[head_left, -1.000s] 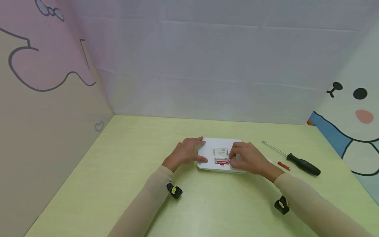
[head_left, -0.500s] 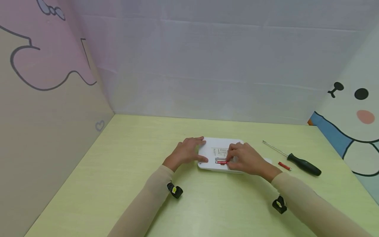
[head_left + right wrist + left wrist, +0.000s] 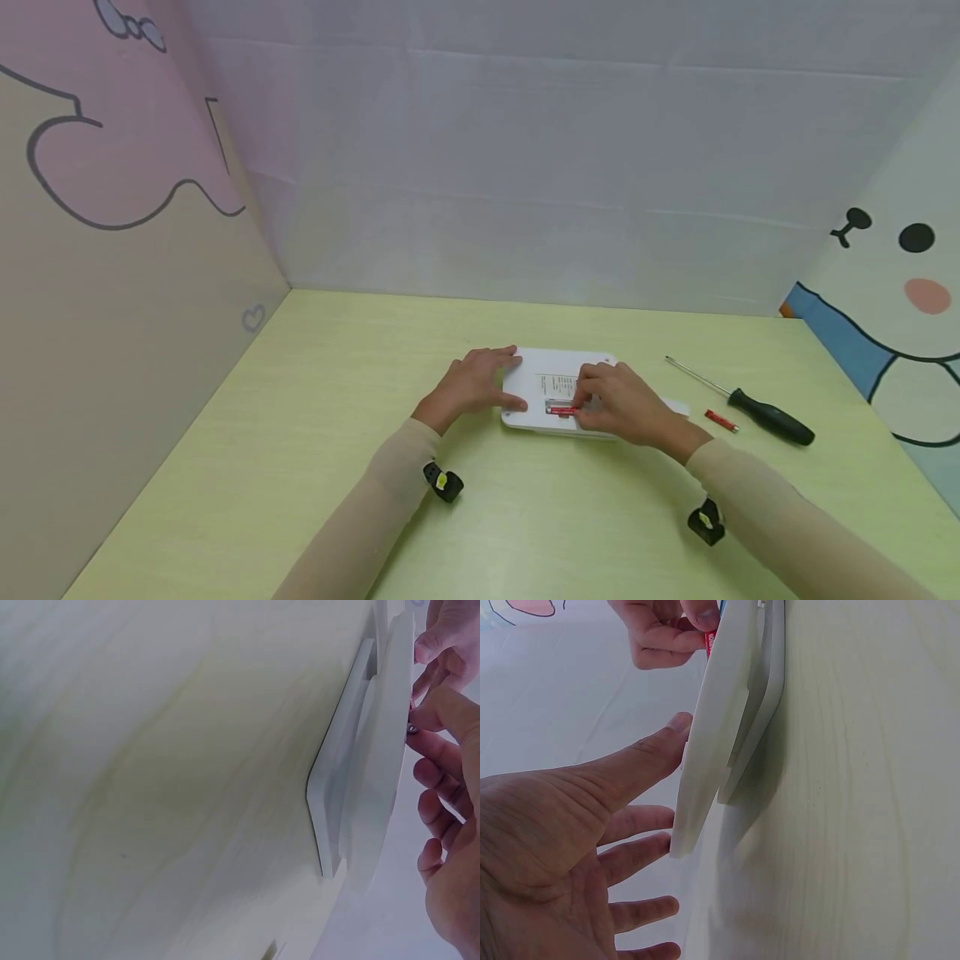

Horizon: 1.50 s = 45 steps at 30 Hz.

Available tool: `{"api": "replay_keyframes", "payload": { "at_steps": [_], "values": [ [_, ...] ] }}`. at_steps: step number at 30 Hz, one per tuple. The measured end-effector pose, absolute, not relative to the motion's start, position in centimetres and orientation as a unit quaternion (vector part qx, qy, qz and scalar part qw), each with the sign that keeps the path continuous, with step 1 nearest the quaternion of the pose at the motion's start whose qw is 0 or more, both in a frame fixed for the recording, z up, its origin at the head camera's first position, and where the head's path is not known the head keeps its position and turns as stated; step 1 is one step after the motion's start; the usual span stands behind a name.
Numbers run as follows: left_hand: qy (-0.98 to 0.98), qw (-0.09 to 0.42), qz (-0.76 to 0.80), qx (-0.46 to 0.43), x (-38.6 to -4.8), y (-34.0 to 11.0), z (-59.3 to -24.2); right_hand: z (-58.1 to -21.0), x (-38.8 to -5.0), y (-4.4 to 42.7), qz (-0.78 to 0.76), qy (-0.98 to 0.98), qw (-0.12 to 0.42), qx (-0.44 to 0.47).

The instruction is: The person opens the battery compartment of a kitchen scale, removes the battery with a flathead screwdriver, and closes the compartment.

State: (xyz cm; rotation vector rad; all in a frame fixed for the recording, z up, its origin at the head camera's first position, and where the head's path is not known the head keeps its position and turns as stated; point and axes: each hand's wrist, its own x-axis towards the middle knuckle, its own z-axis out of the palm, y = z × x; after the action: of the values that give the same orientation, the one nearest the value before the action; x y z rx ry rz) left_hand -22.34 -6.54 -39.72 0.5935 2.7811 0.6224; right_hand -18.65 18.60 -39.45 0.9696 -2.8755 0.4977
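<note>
A white flat device (image 3: 536,362) with a printed label lies on the table, its small battery slot facing up. The left hand (image 3: 474,383) rests on the device's left end, thumb and fingers spread; in the left wrist view the thumb of this hand (image 3: 585,825) touches its face. The right hand (image 3: 622,404) pinches a red battery (image 3: 561,411) by its right end at the slot. In the right wrist view, thumb and index finger of the right hand (image 3: 450,795) meet at the battery's metal end (image 3: 412,729). How deep the battery sits is hidden.
To the right lie a loose red battery (image 3: 722,420) and a screwdriver with a black handle (image 3: 771,417). A white piece (image 3: 678,407) shows partly behind the right hand. Walls stand behind and at both sides of the table (image 3: 480,517).
The right hand has shifted slightly left over the device and its fingers are now at the red battery's right end. The left hand has stayed in place.
</note>
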Motion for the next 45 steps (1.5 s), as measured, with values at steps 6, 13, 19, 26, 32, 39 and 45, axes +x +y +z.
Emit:
{"api": "replay_keyframes", "payload": {
  "at_steps": [6, 13, 19, 26, 32, 39, 45],
  "values": [
    [0.948, 0.114, 0.217, 0.202, -22.4, -6.5, -39.8, -39.5, -18.6, 18.8, 0.162, -0.933, 0.042, 0.319],
    [0.950, 0.114, 0.212, 0.200, -22.4, -6.5, -39.9, -39.4, -18.4, 19.5, 0.157, -0.934, 0.059, 0.315],
    [0.949, 0.116, 0.216, 0.199, -22.4, -6.5, -39.9, -39.0, -18.3, 20.7, 0.161, -0.940, 0.066, 0.292],
    [0.948, 0.118, 0.218, 0.200, -22.3, -6.6, -39.7, -38.8, -17.9, 23.3, 0.170, -0.948, 0.079, 0.257],
    [0.946, 0.120, 0.226, 0.199, -22.3, -6.5, -39.6, -39.0, -17.3, 26.1, 0.159, -0.953, 0.100, 0.236],
    [0.946, 0.117, 0.226, 0.203, -22.3, -6.6, -39.7, -39.0, -16.3, 29.2, 0.138, -0.969, 0.084, 0.188],
    [0.946, 0.119, 0.224, 0.203, -22.3, -6.7, -39.7, -39.6, -15.1, 32.0, 0.125, -0.967, 0.114, 0.189]
  ]
}}
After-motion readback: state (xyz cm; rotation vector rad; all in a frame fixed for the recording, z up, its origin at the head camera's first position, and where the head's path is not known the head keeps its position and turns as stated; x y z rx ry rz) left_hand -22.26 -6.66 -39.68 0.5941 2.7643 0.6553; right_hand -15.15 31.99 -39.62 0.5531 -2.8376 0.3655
